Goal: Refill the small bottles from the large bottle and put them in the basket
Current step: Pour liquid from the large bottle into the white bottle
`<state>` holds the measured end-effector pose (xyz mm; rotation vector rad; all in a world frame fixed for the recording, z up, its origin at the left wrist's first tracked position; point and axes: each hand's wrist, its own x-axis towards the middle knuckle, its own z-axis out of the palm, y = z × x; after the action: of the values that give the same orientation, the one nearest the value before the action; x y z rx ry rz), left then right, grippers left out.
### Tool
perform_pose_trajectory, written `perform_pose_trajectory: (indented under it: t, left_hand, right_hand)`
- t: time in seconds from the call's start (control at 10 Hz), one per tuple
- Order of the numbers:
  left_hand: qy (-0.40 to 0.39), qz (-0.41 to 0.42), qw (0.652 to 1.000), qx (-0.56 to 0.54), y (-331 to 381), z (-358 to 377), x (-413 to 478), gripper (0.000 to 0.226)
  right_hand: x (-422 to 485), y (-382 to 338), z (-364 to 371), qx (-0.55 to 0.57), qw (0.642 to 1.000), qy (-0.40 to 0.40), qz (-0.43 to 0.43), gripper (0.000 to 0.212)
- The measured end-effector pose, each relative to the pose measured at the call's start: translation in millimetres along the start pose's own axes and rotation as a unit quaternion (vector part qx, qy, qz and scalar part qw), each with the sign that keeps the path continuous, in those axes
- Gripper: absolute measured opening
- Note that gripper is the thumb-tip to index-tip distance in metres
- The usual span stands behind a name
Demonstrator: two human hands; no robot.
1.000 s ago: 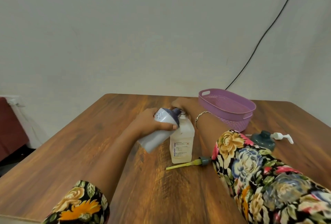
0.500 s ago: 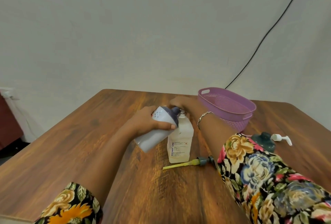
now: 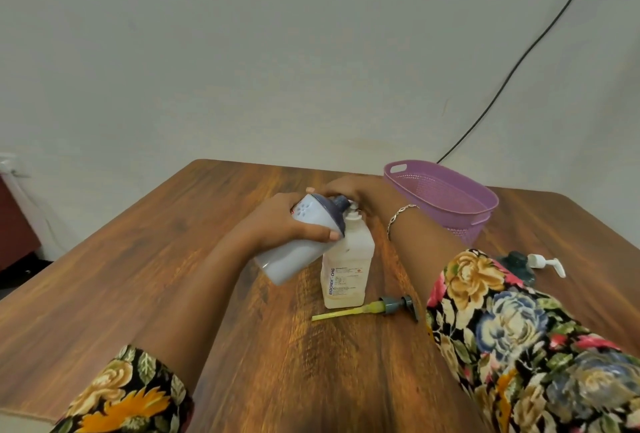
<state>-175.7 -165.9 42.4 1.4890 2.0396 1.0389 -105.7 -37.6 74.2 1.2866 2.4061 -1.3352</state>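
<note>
The small bottle (image 3: 348, 270) was stood upright on the wooden table (image 3: 173, 276), its pale label turned toward the camera and its mouth left uncapped. The large bottle (image 3: 298, 242) was gripped round its white body by the left hand (image 3: 277, 224), thumb and fingers wrapped closely, and was tilted so that its dark neck was set at the small bottle's mouth, from 10 o'clock. The right hand (image 3: 353, 190) was curled about the small bottle's neck from 12 o'clock, though the hold was partly hidden by the large bottle's dark top. A pump head (image 3: 391, 306) with a yellow tube was laid flat near the small bottle's base, at 5 o'clock. A purple basket (image 3: 464, 211) was seen at 2 o'clock, well apart. A dark green bottle (image 3: 517, 264) was half covered by the flowered right sleeve (image 3: 502, 328).
</note>
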Motion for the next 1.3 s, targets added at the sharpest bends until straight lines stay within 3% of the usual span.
perform_pose_trajectory:
  t: [0.1, 0.2, 0.3, 0.5, 0.7, 0.9, 1.0, 1.2, 1.3]
  left_hand:
    - [-0.003, -0.013, 1.0, -0.011, -2.3, 0.9, -0.6, 0.043]
    - [-0.001, -0.015, 1.0, -0.013, -2.6, 1.5, -0.8, 0.049]
    - [0.011, -0.008, 1.0, -0.02, 0.5, 1.9, -0.6, 0.04]
    - [0.024, -0.007, 1.0, -0.002, 2.9, -4.1, -3.0, 0.044]
    - [0.008, -0.017, 1.0, -0.002, -4.2, 3.0, -4.3, 0.038]
    - [0.024, 0.0, 1.0, -0.011, 3.1, -1.8, -5.8, 0.029]
    - [0.034, -0.008, 0.999, 0.016, 4.8, -4.2, -2.5, 0.04]
    - [0.024, -0.013, 1.0, 0.014, -2.0, 2.2, -3.2, 0.038]
    - [0.02, -0.015, 1.0, 0.008, -5.7, 1.5, -3.3, 0.034]
  right_hand:
    - [7.7, 3.2, -3.4, -0.066, 0.997, 0.022, -0.028, 0.028]
    - [7.3, 6.1, -5.2, -0.082, 0.995, 0.007, -0.061, 0.045]
    - [0.1, 13.1, -10.6, 0.056, 0.995, -0.019, -0.085, 0.05]
    - [11.0, 4.8, -7.6, 0.073, 0.994, -0.032, -0.078, 0.051]
    - [15.7, 8.2, -4.5, -0.093, 0.991, 0.042, -0.082, 0.051]
    - [11.4, 7.3, -14.5, 0.032, 0.997, 0.003, -0.076, 0.066]
    - [7.5, 1.8, -15.3, 0.016, 0.997, 0.023, -0.075, 0.074]
    - [21.7, 11.1, -4.6, -0.045, 0.995, 0.058, -0.065, 0.05]
    - [24.3, 8.6, -2.5, -0.076, 0.992, 0.075, -0.071, 0.051]
